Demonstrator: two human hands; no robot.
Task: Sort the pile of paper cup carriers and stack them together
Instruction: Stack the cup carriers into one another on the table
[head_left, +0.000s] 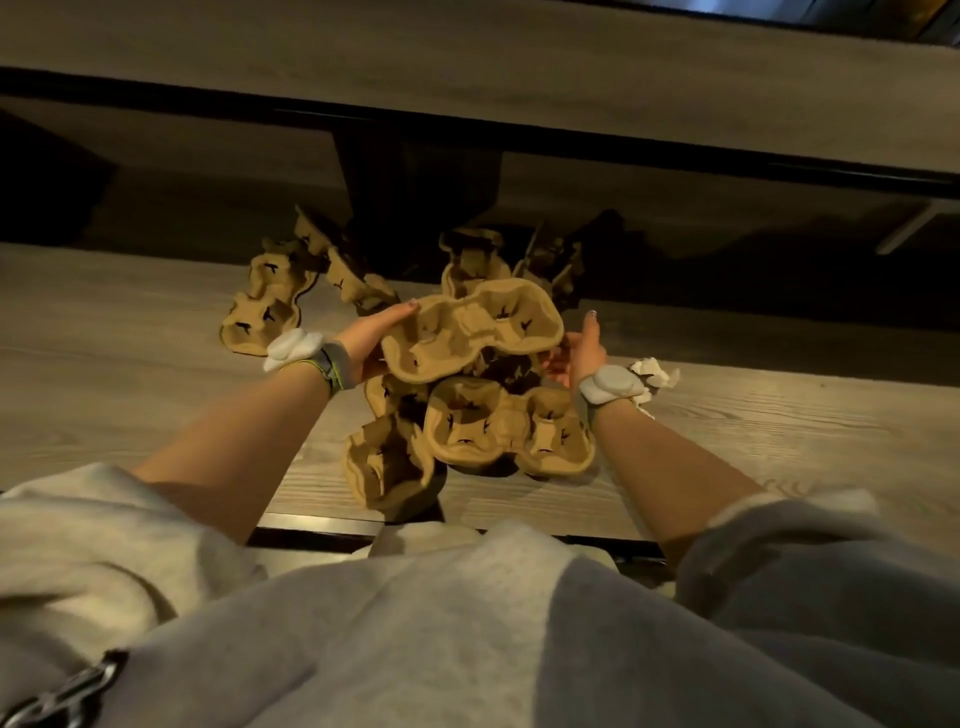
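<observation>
Brown paper cup carriers lie scattered over the wooden table (779, 431). I hold one carrier (470, 327) lifted above the pile, my left hand (371, 332) gripping its left edge and my right hand (584, 348) at its right edge. Below it rests another carrier (506, 426), with a third (387, 462) tilted at the table's near edge. More carriers lie further off: one at the left (262, 306), one leaning beside it (343, 270), and some at the back (475, 257).
A crumpled white scrunchie or paper (654, 376) lies just right of my right wrist. Beyond the table is a dark gap and a wooden bench or shelf (519, 78). Both wrists wear white bands.
</observation>
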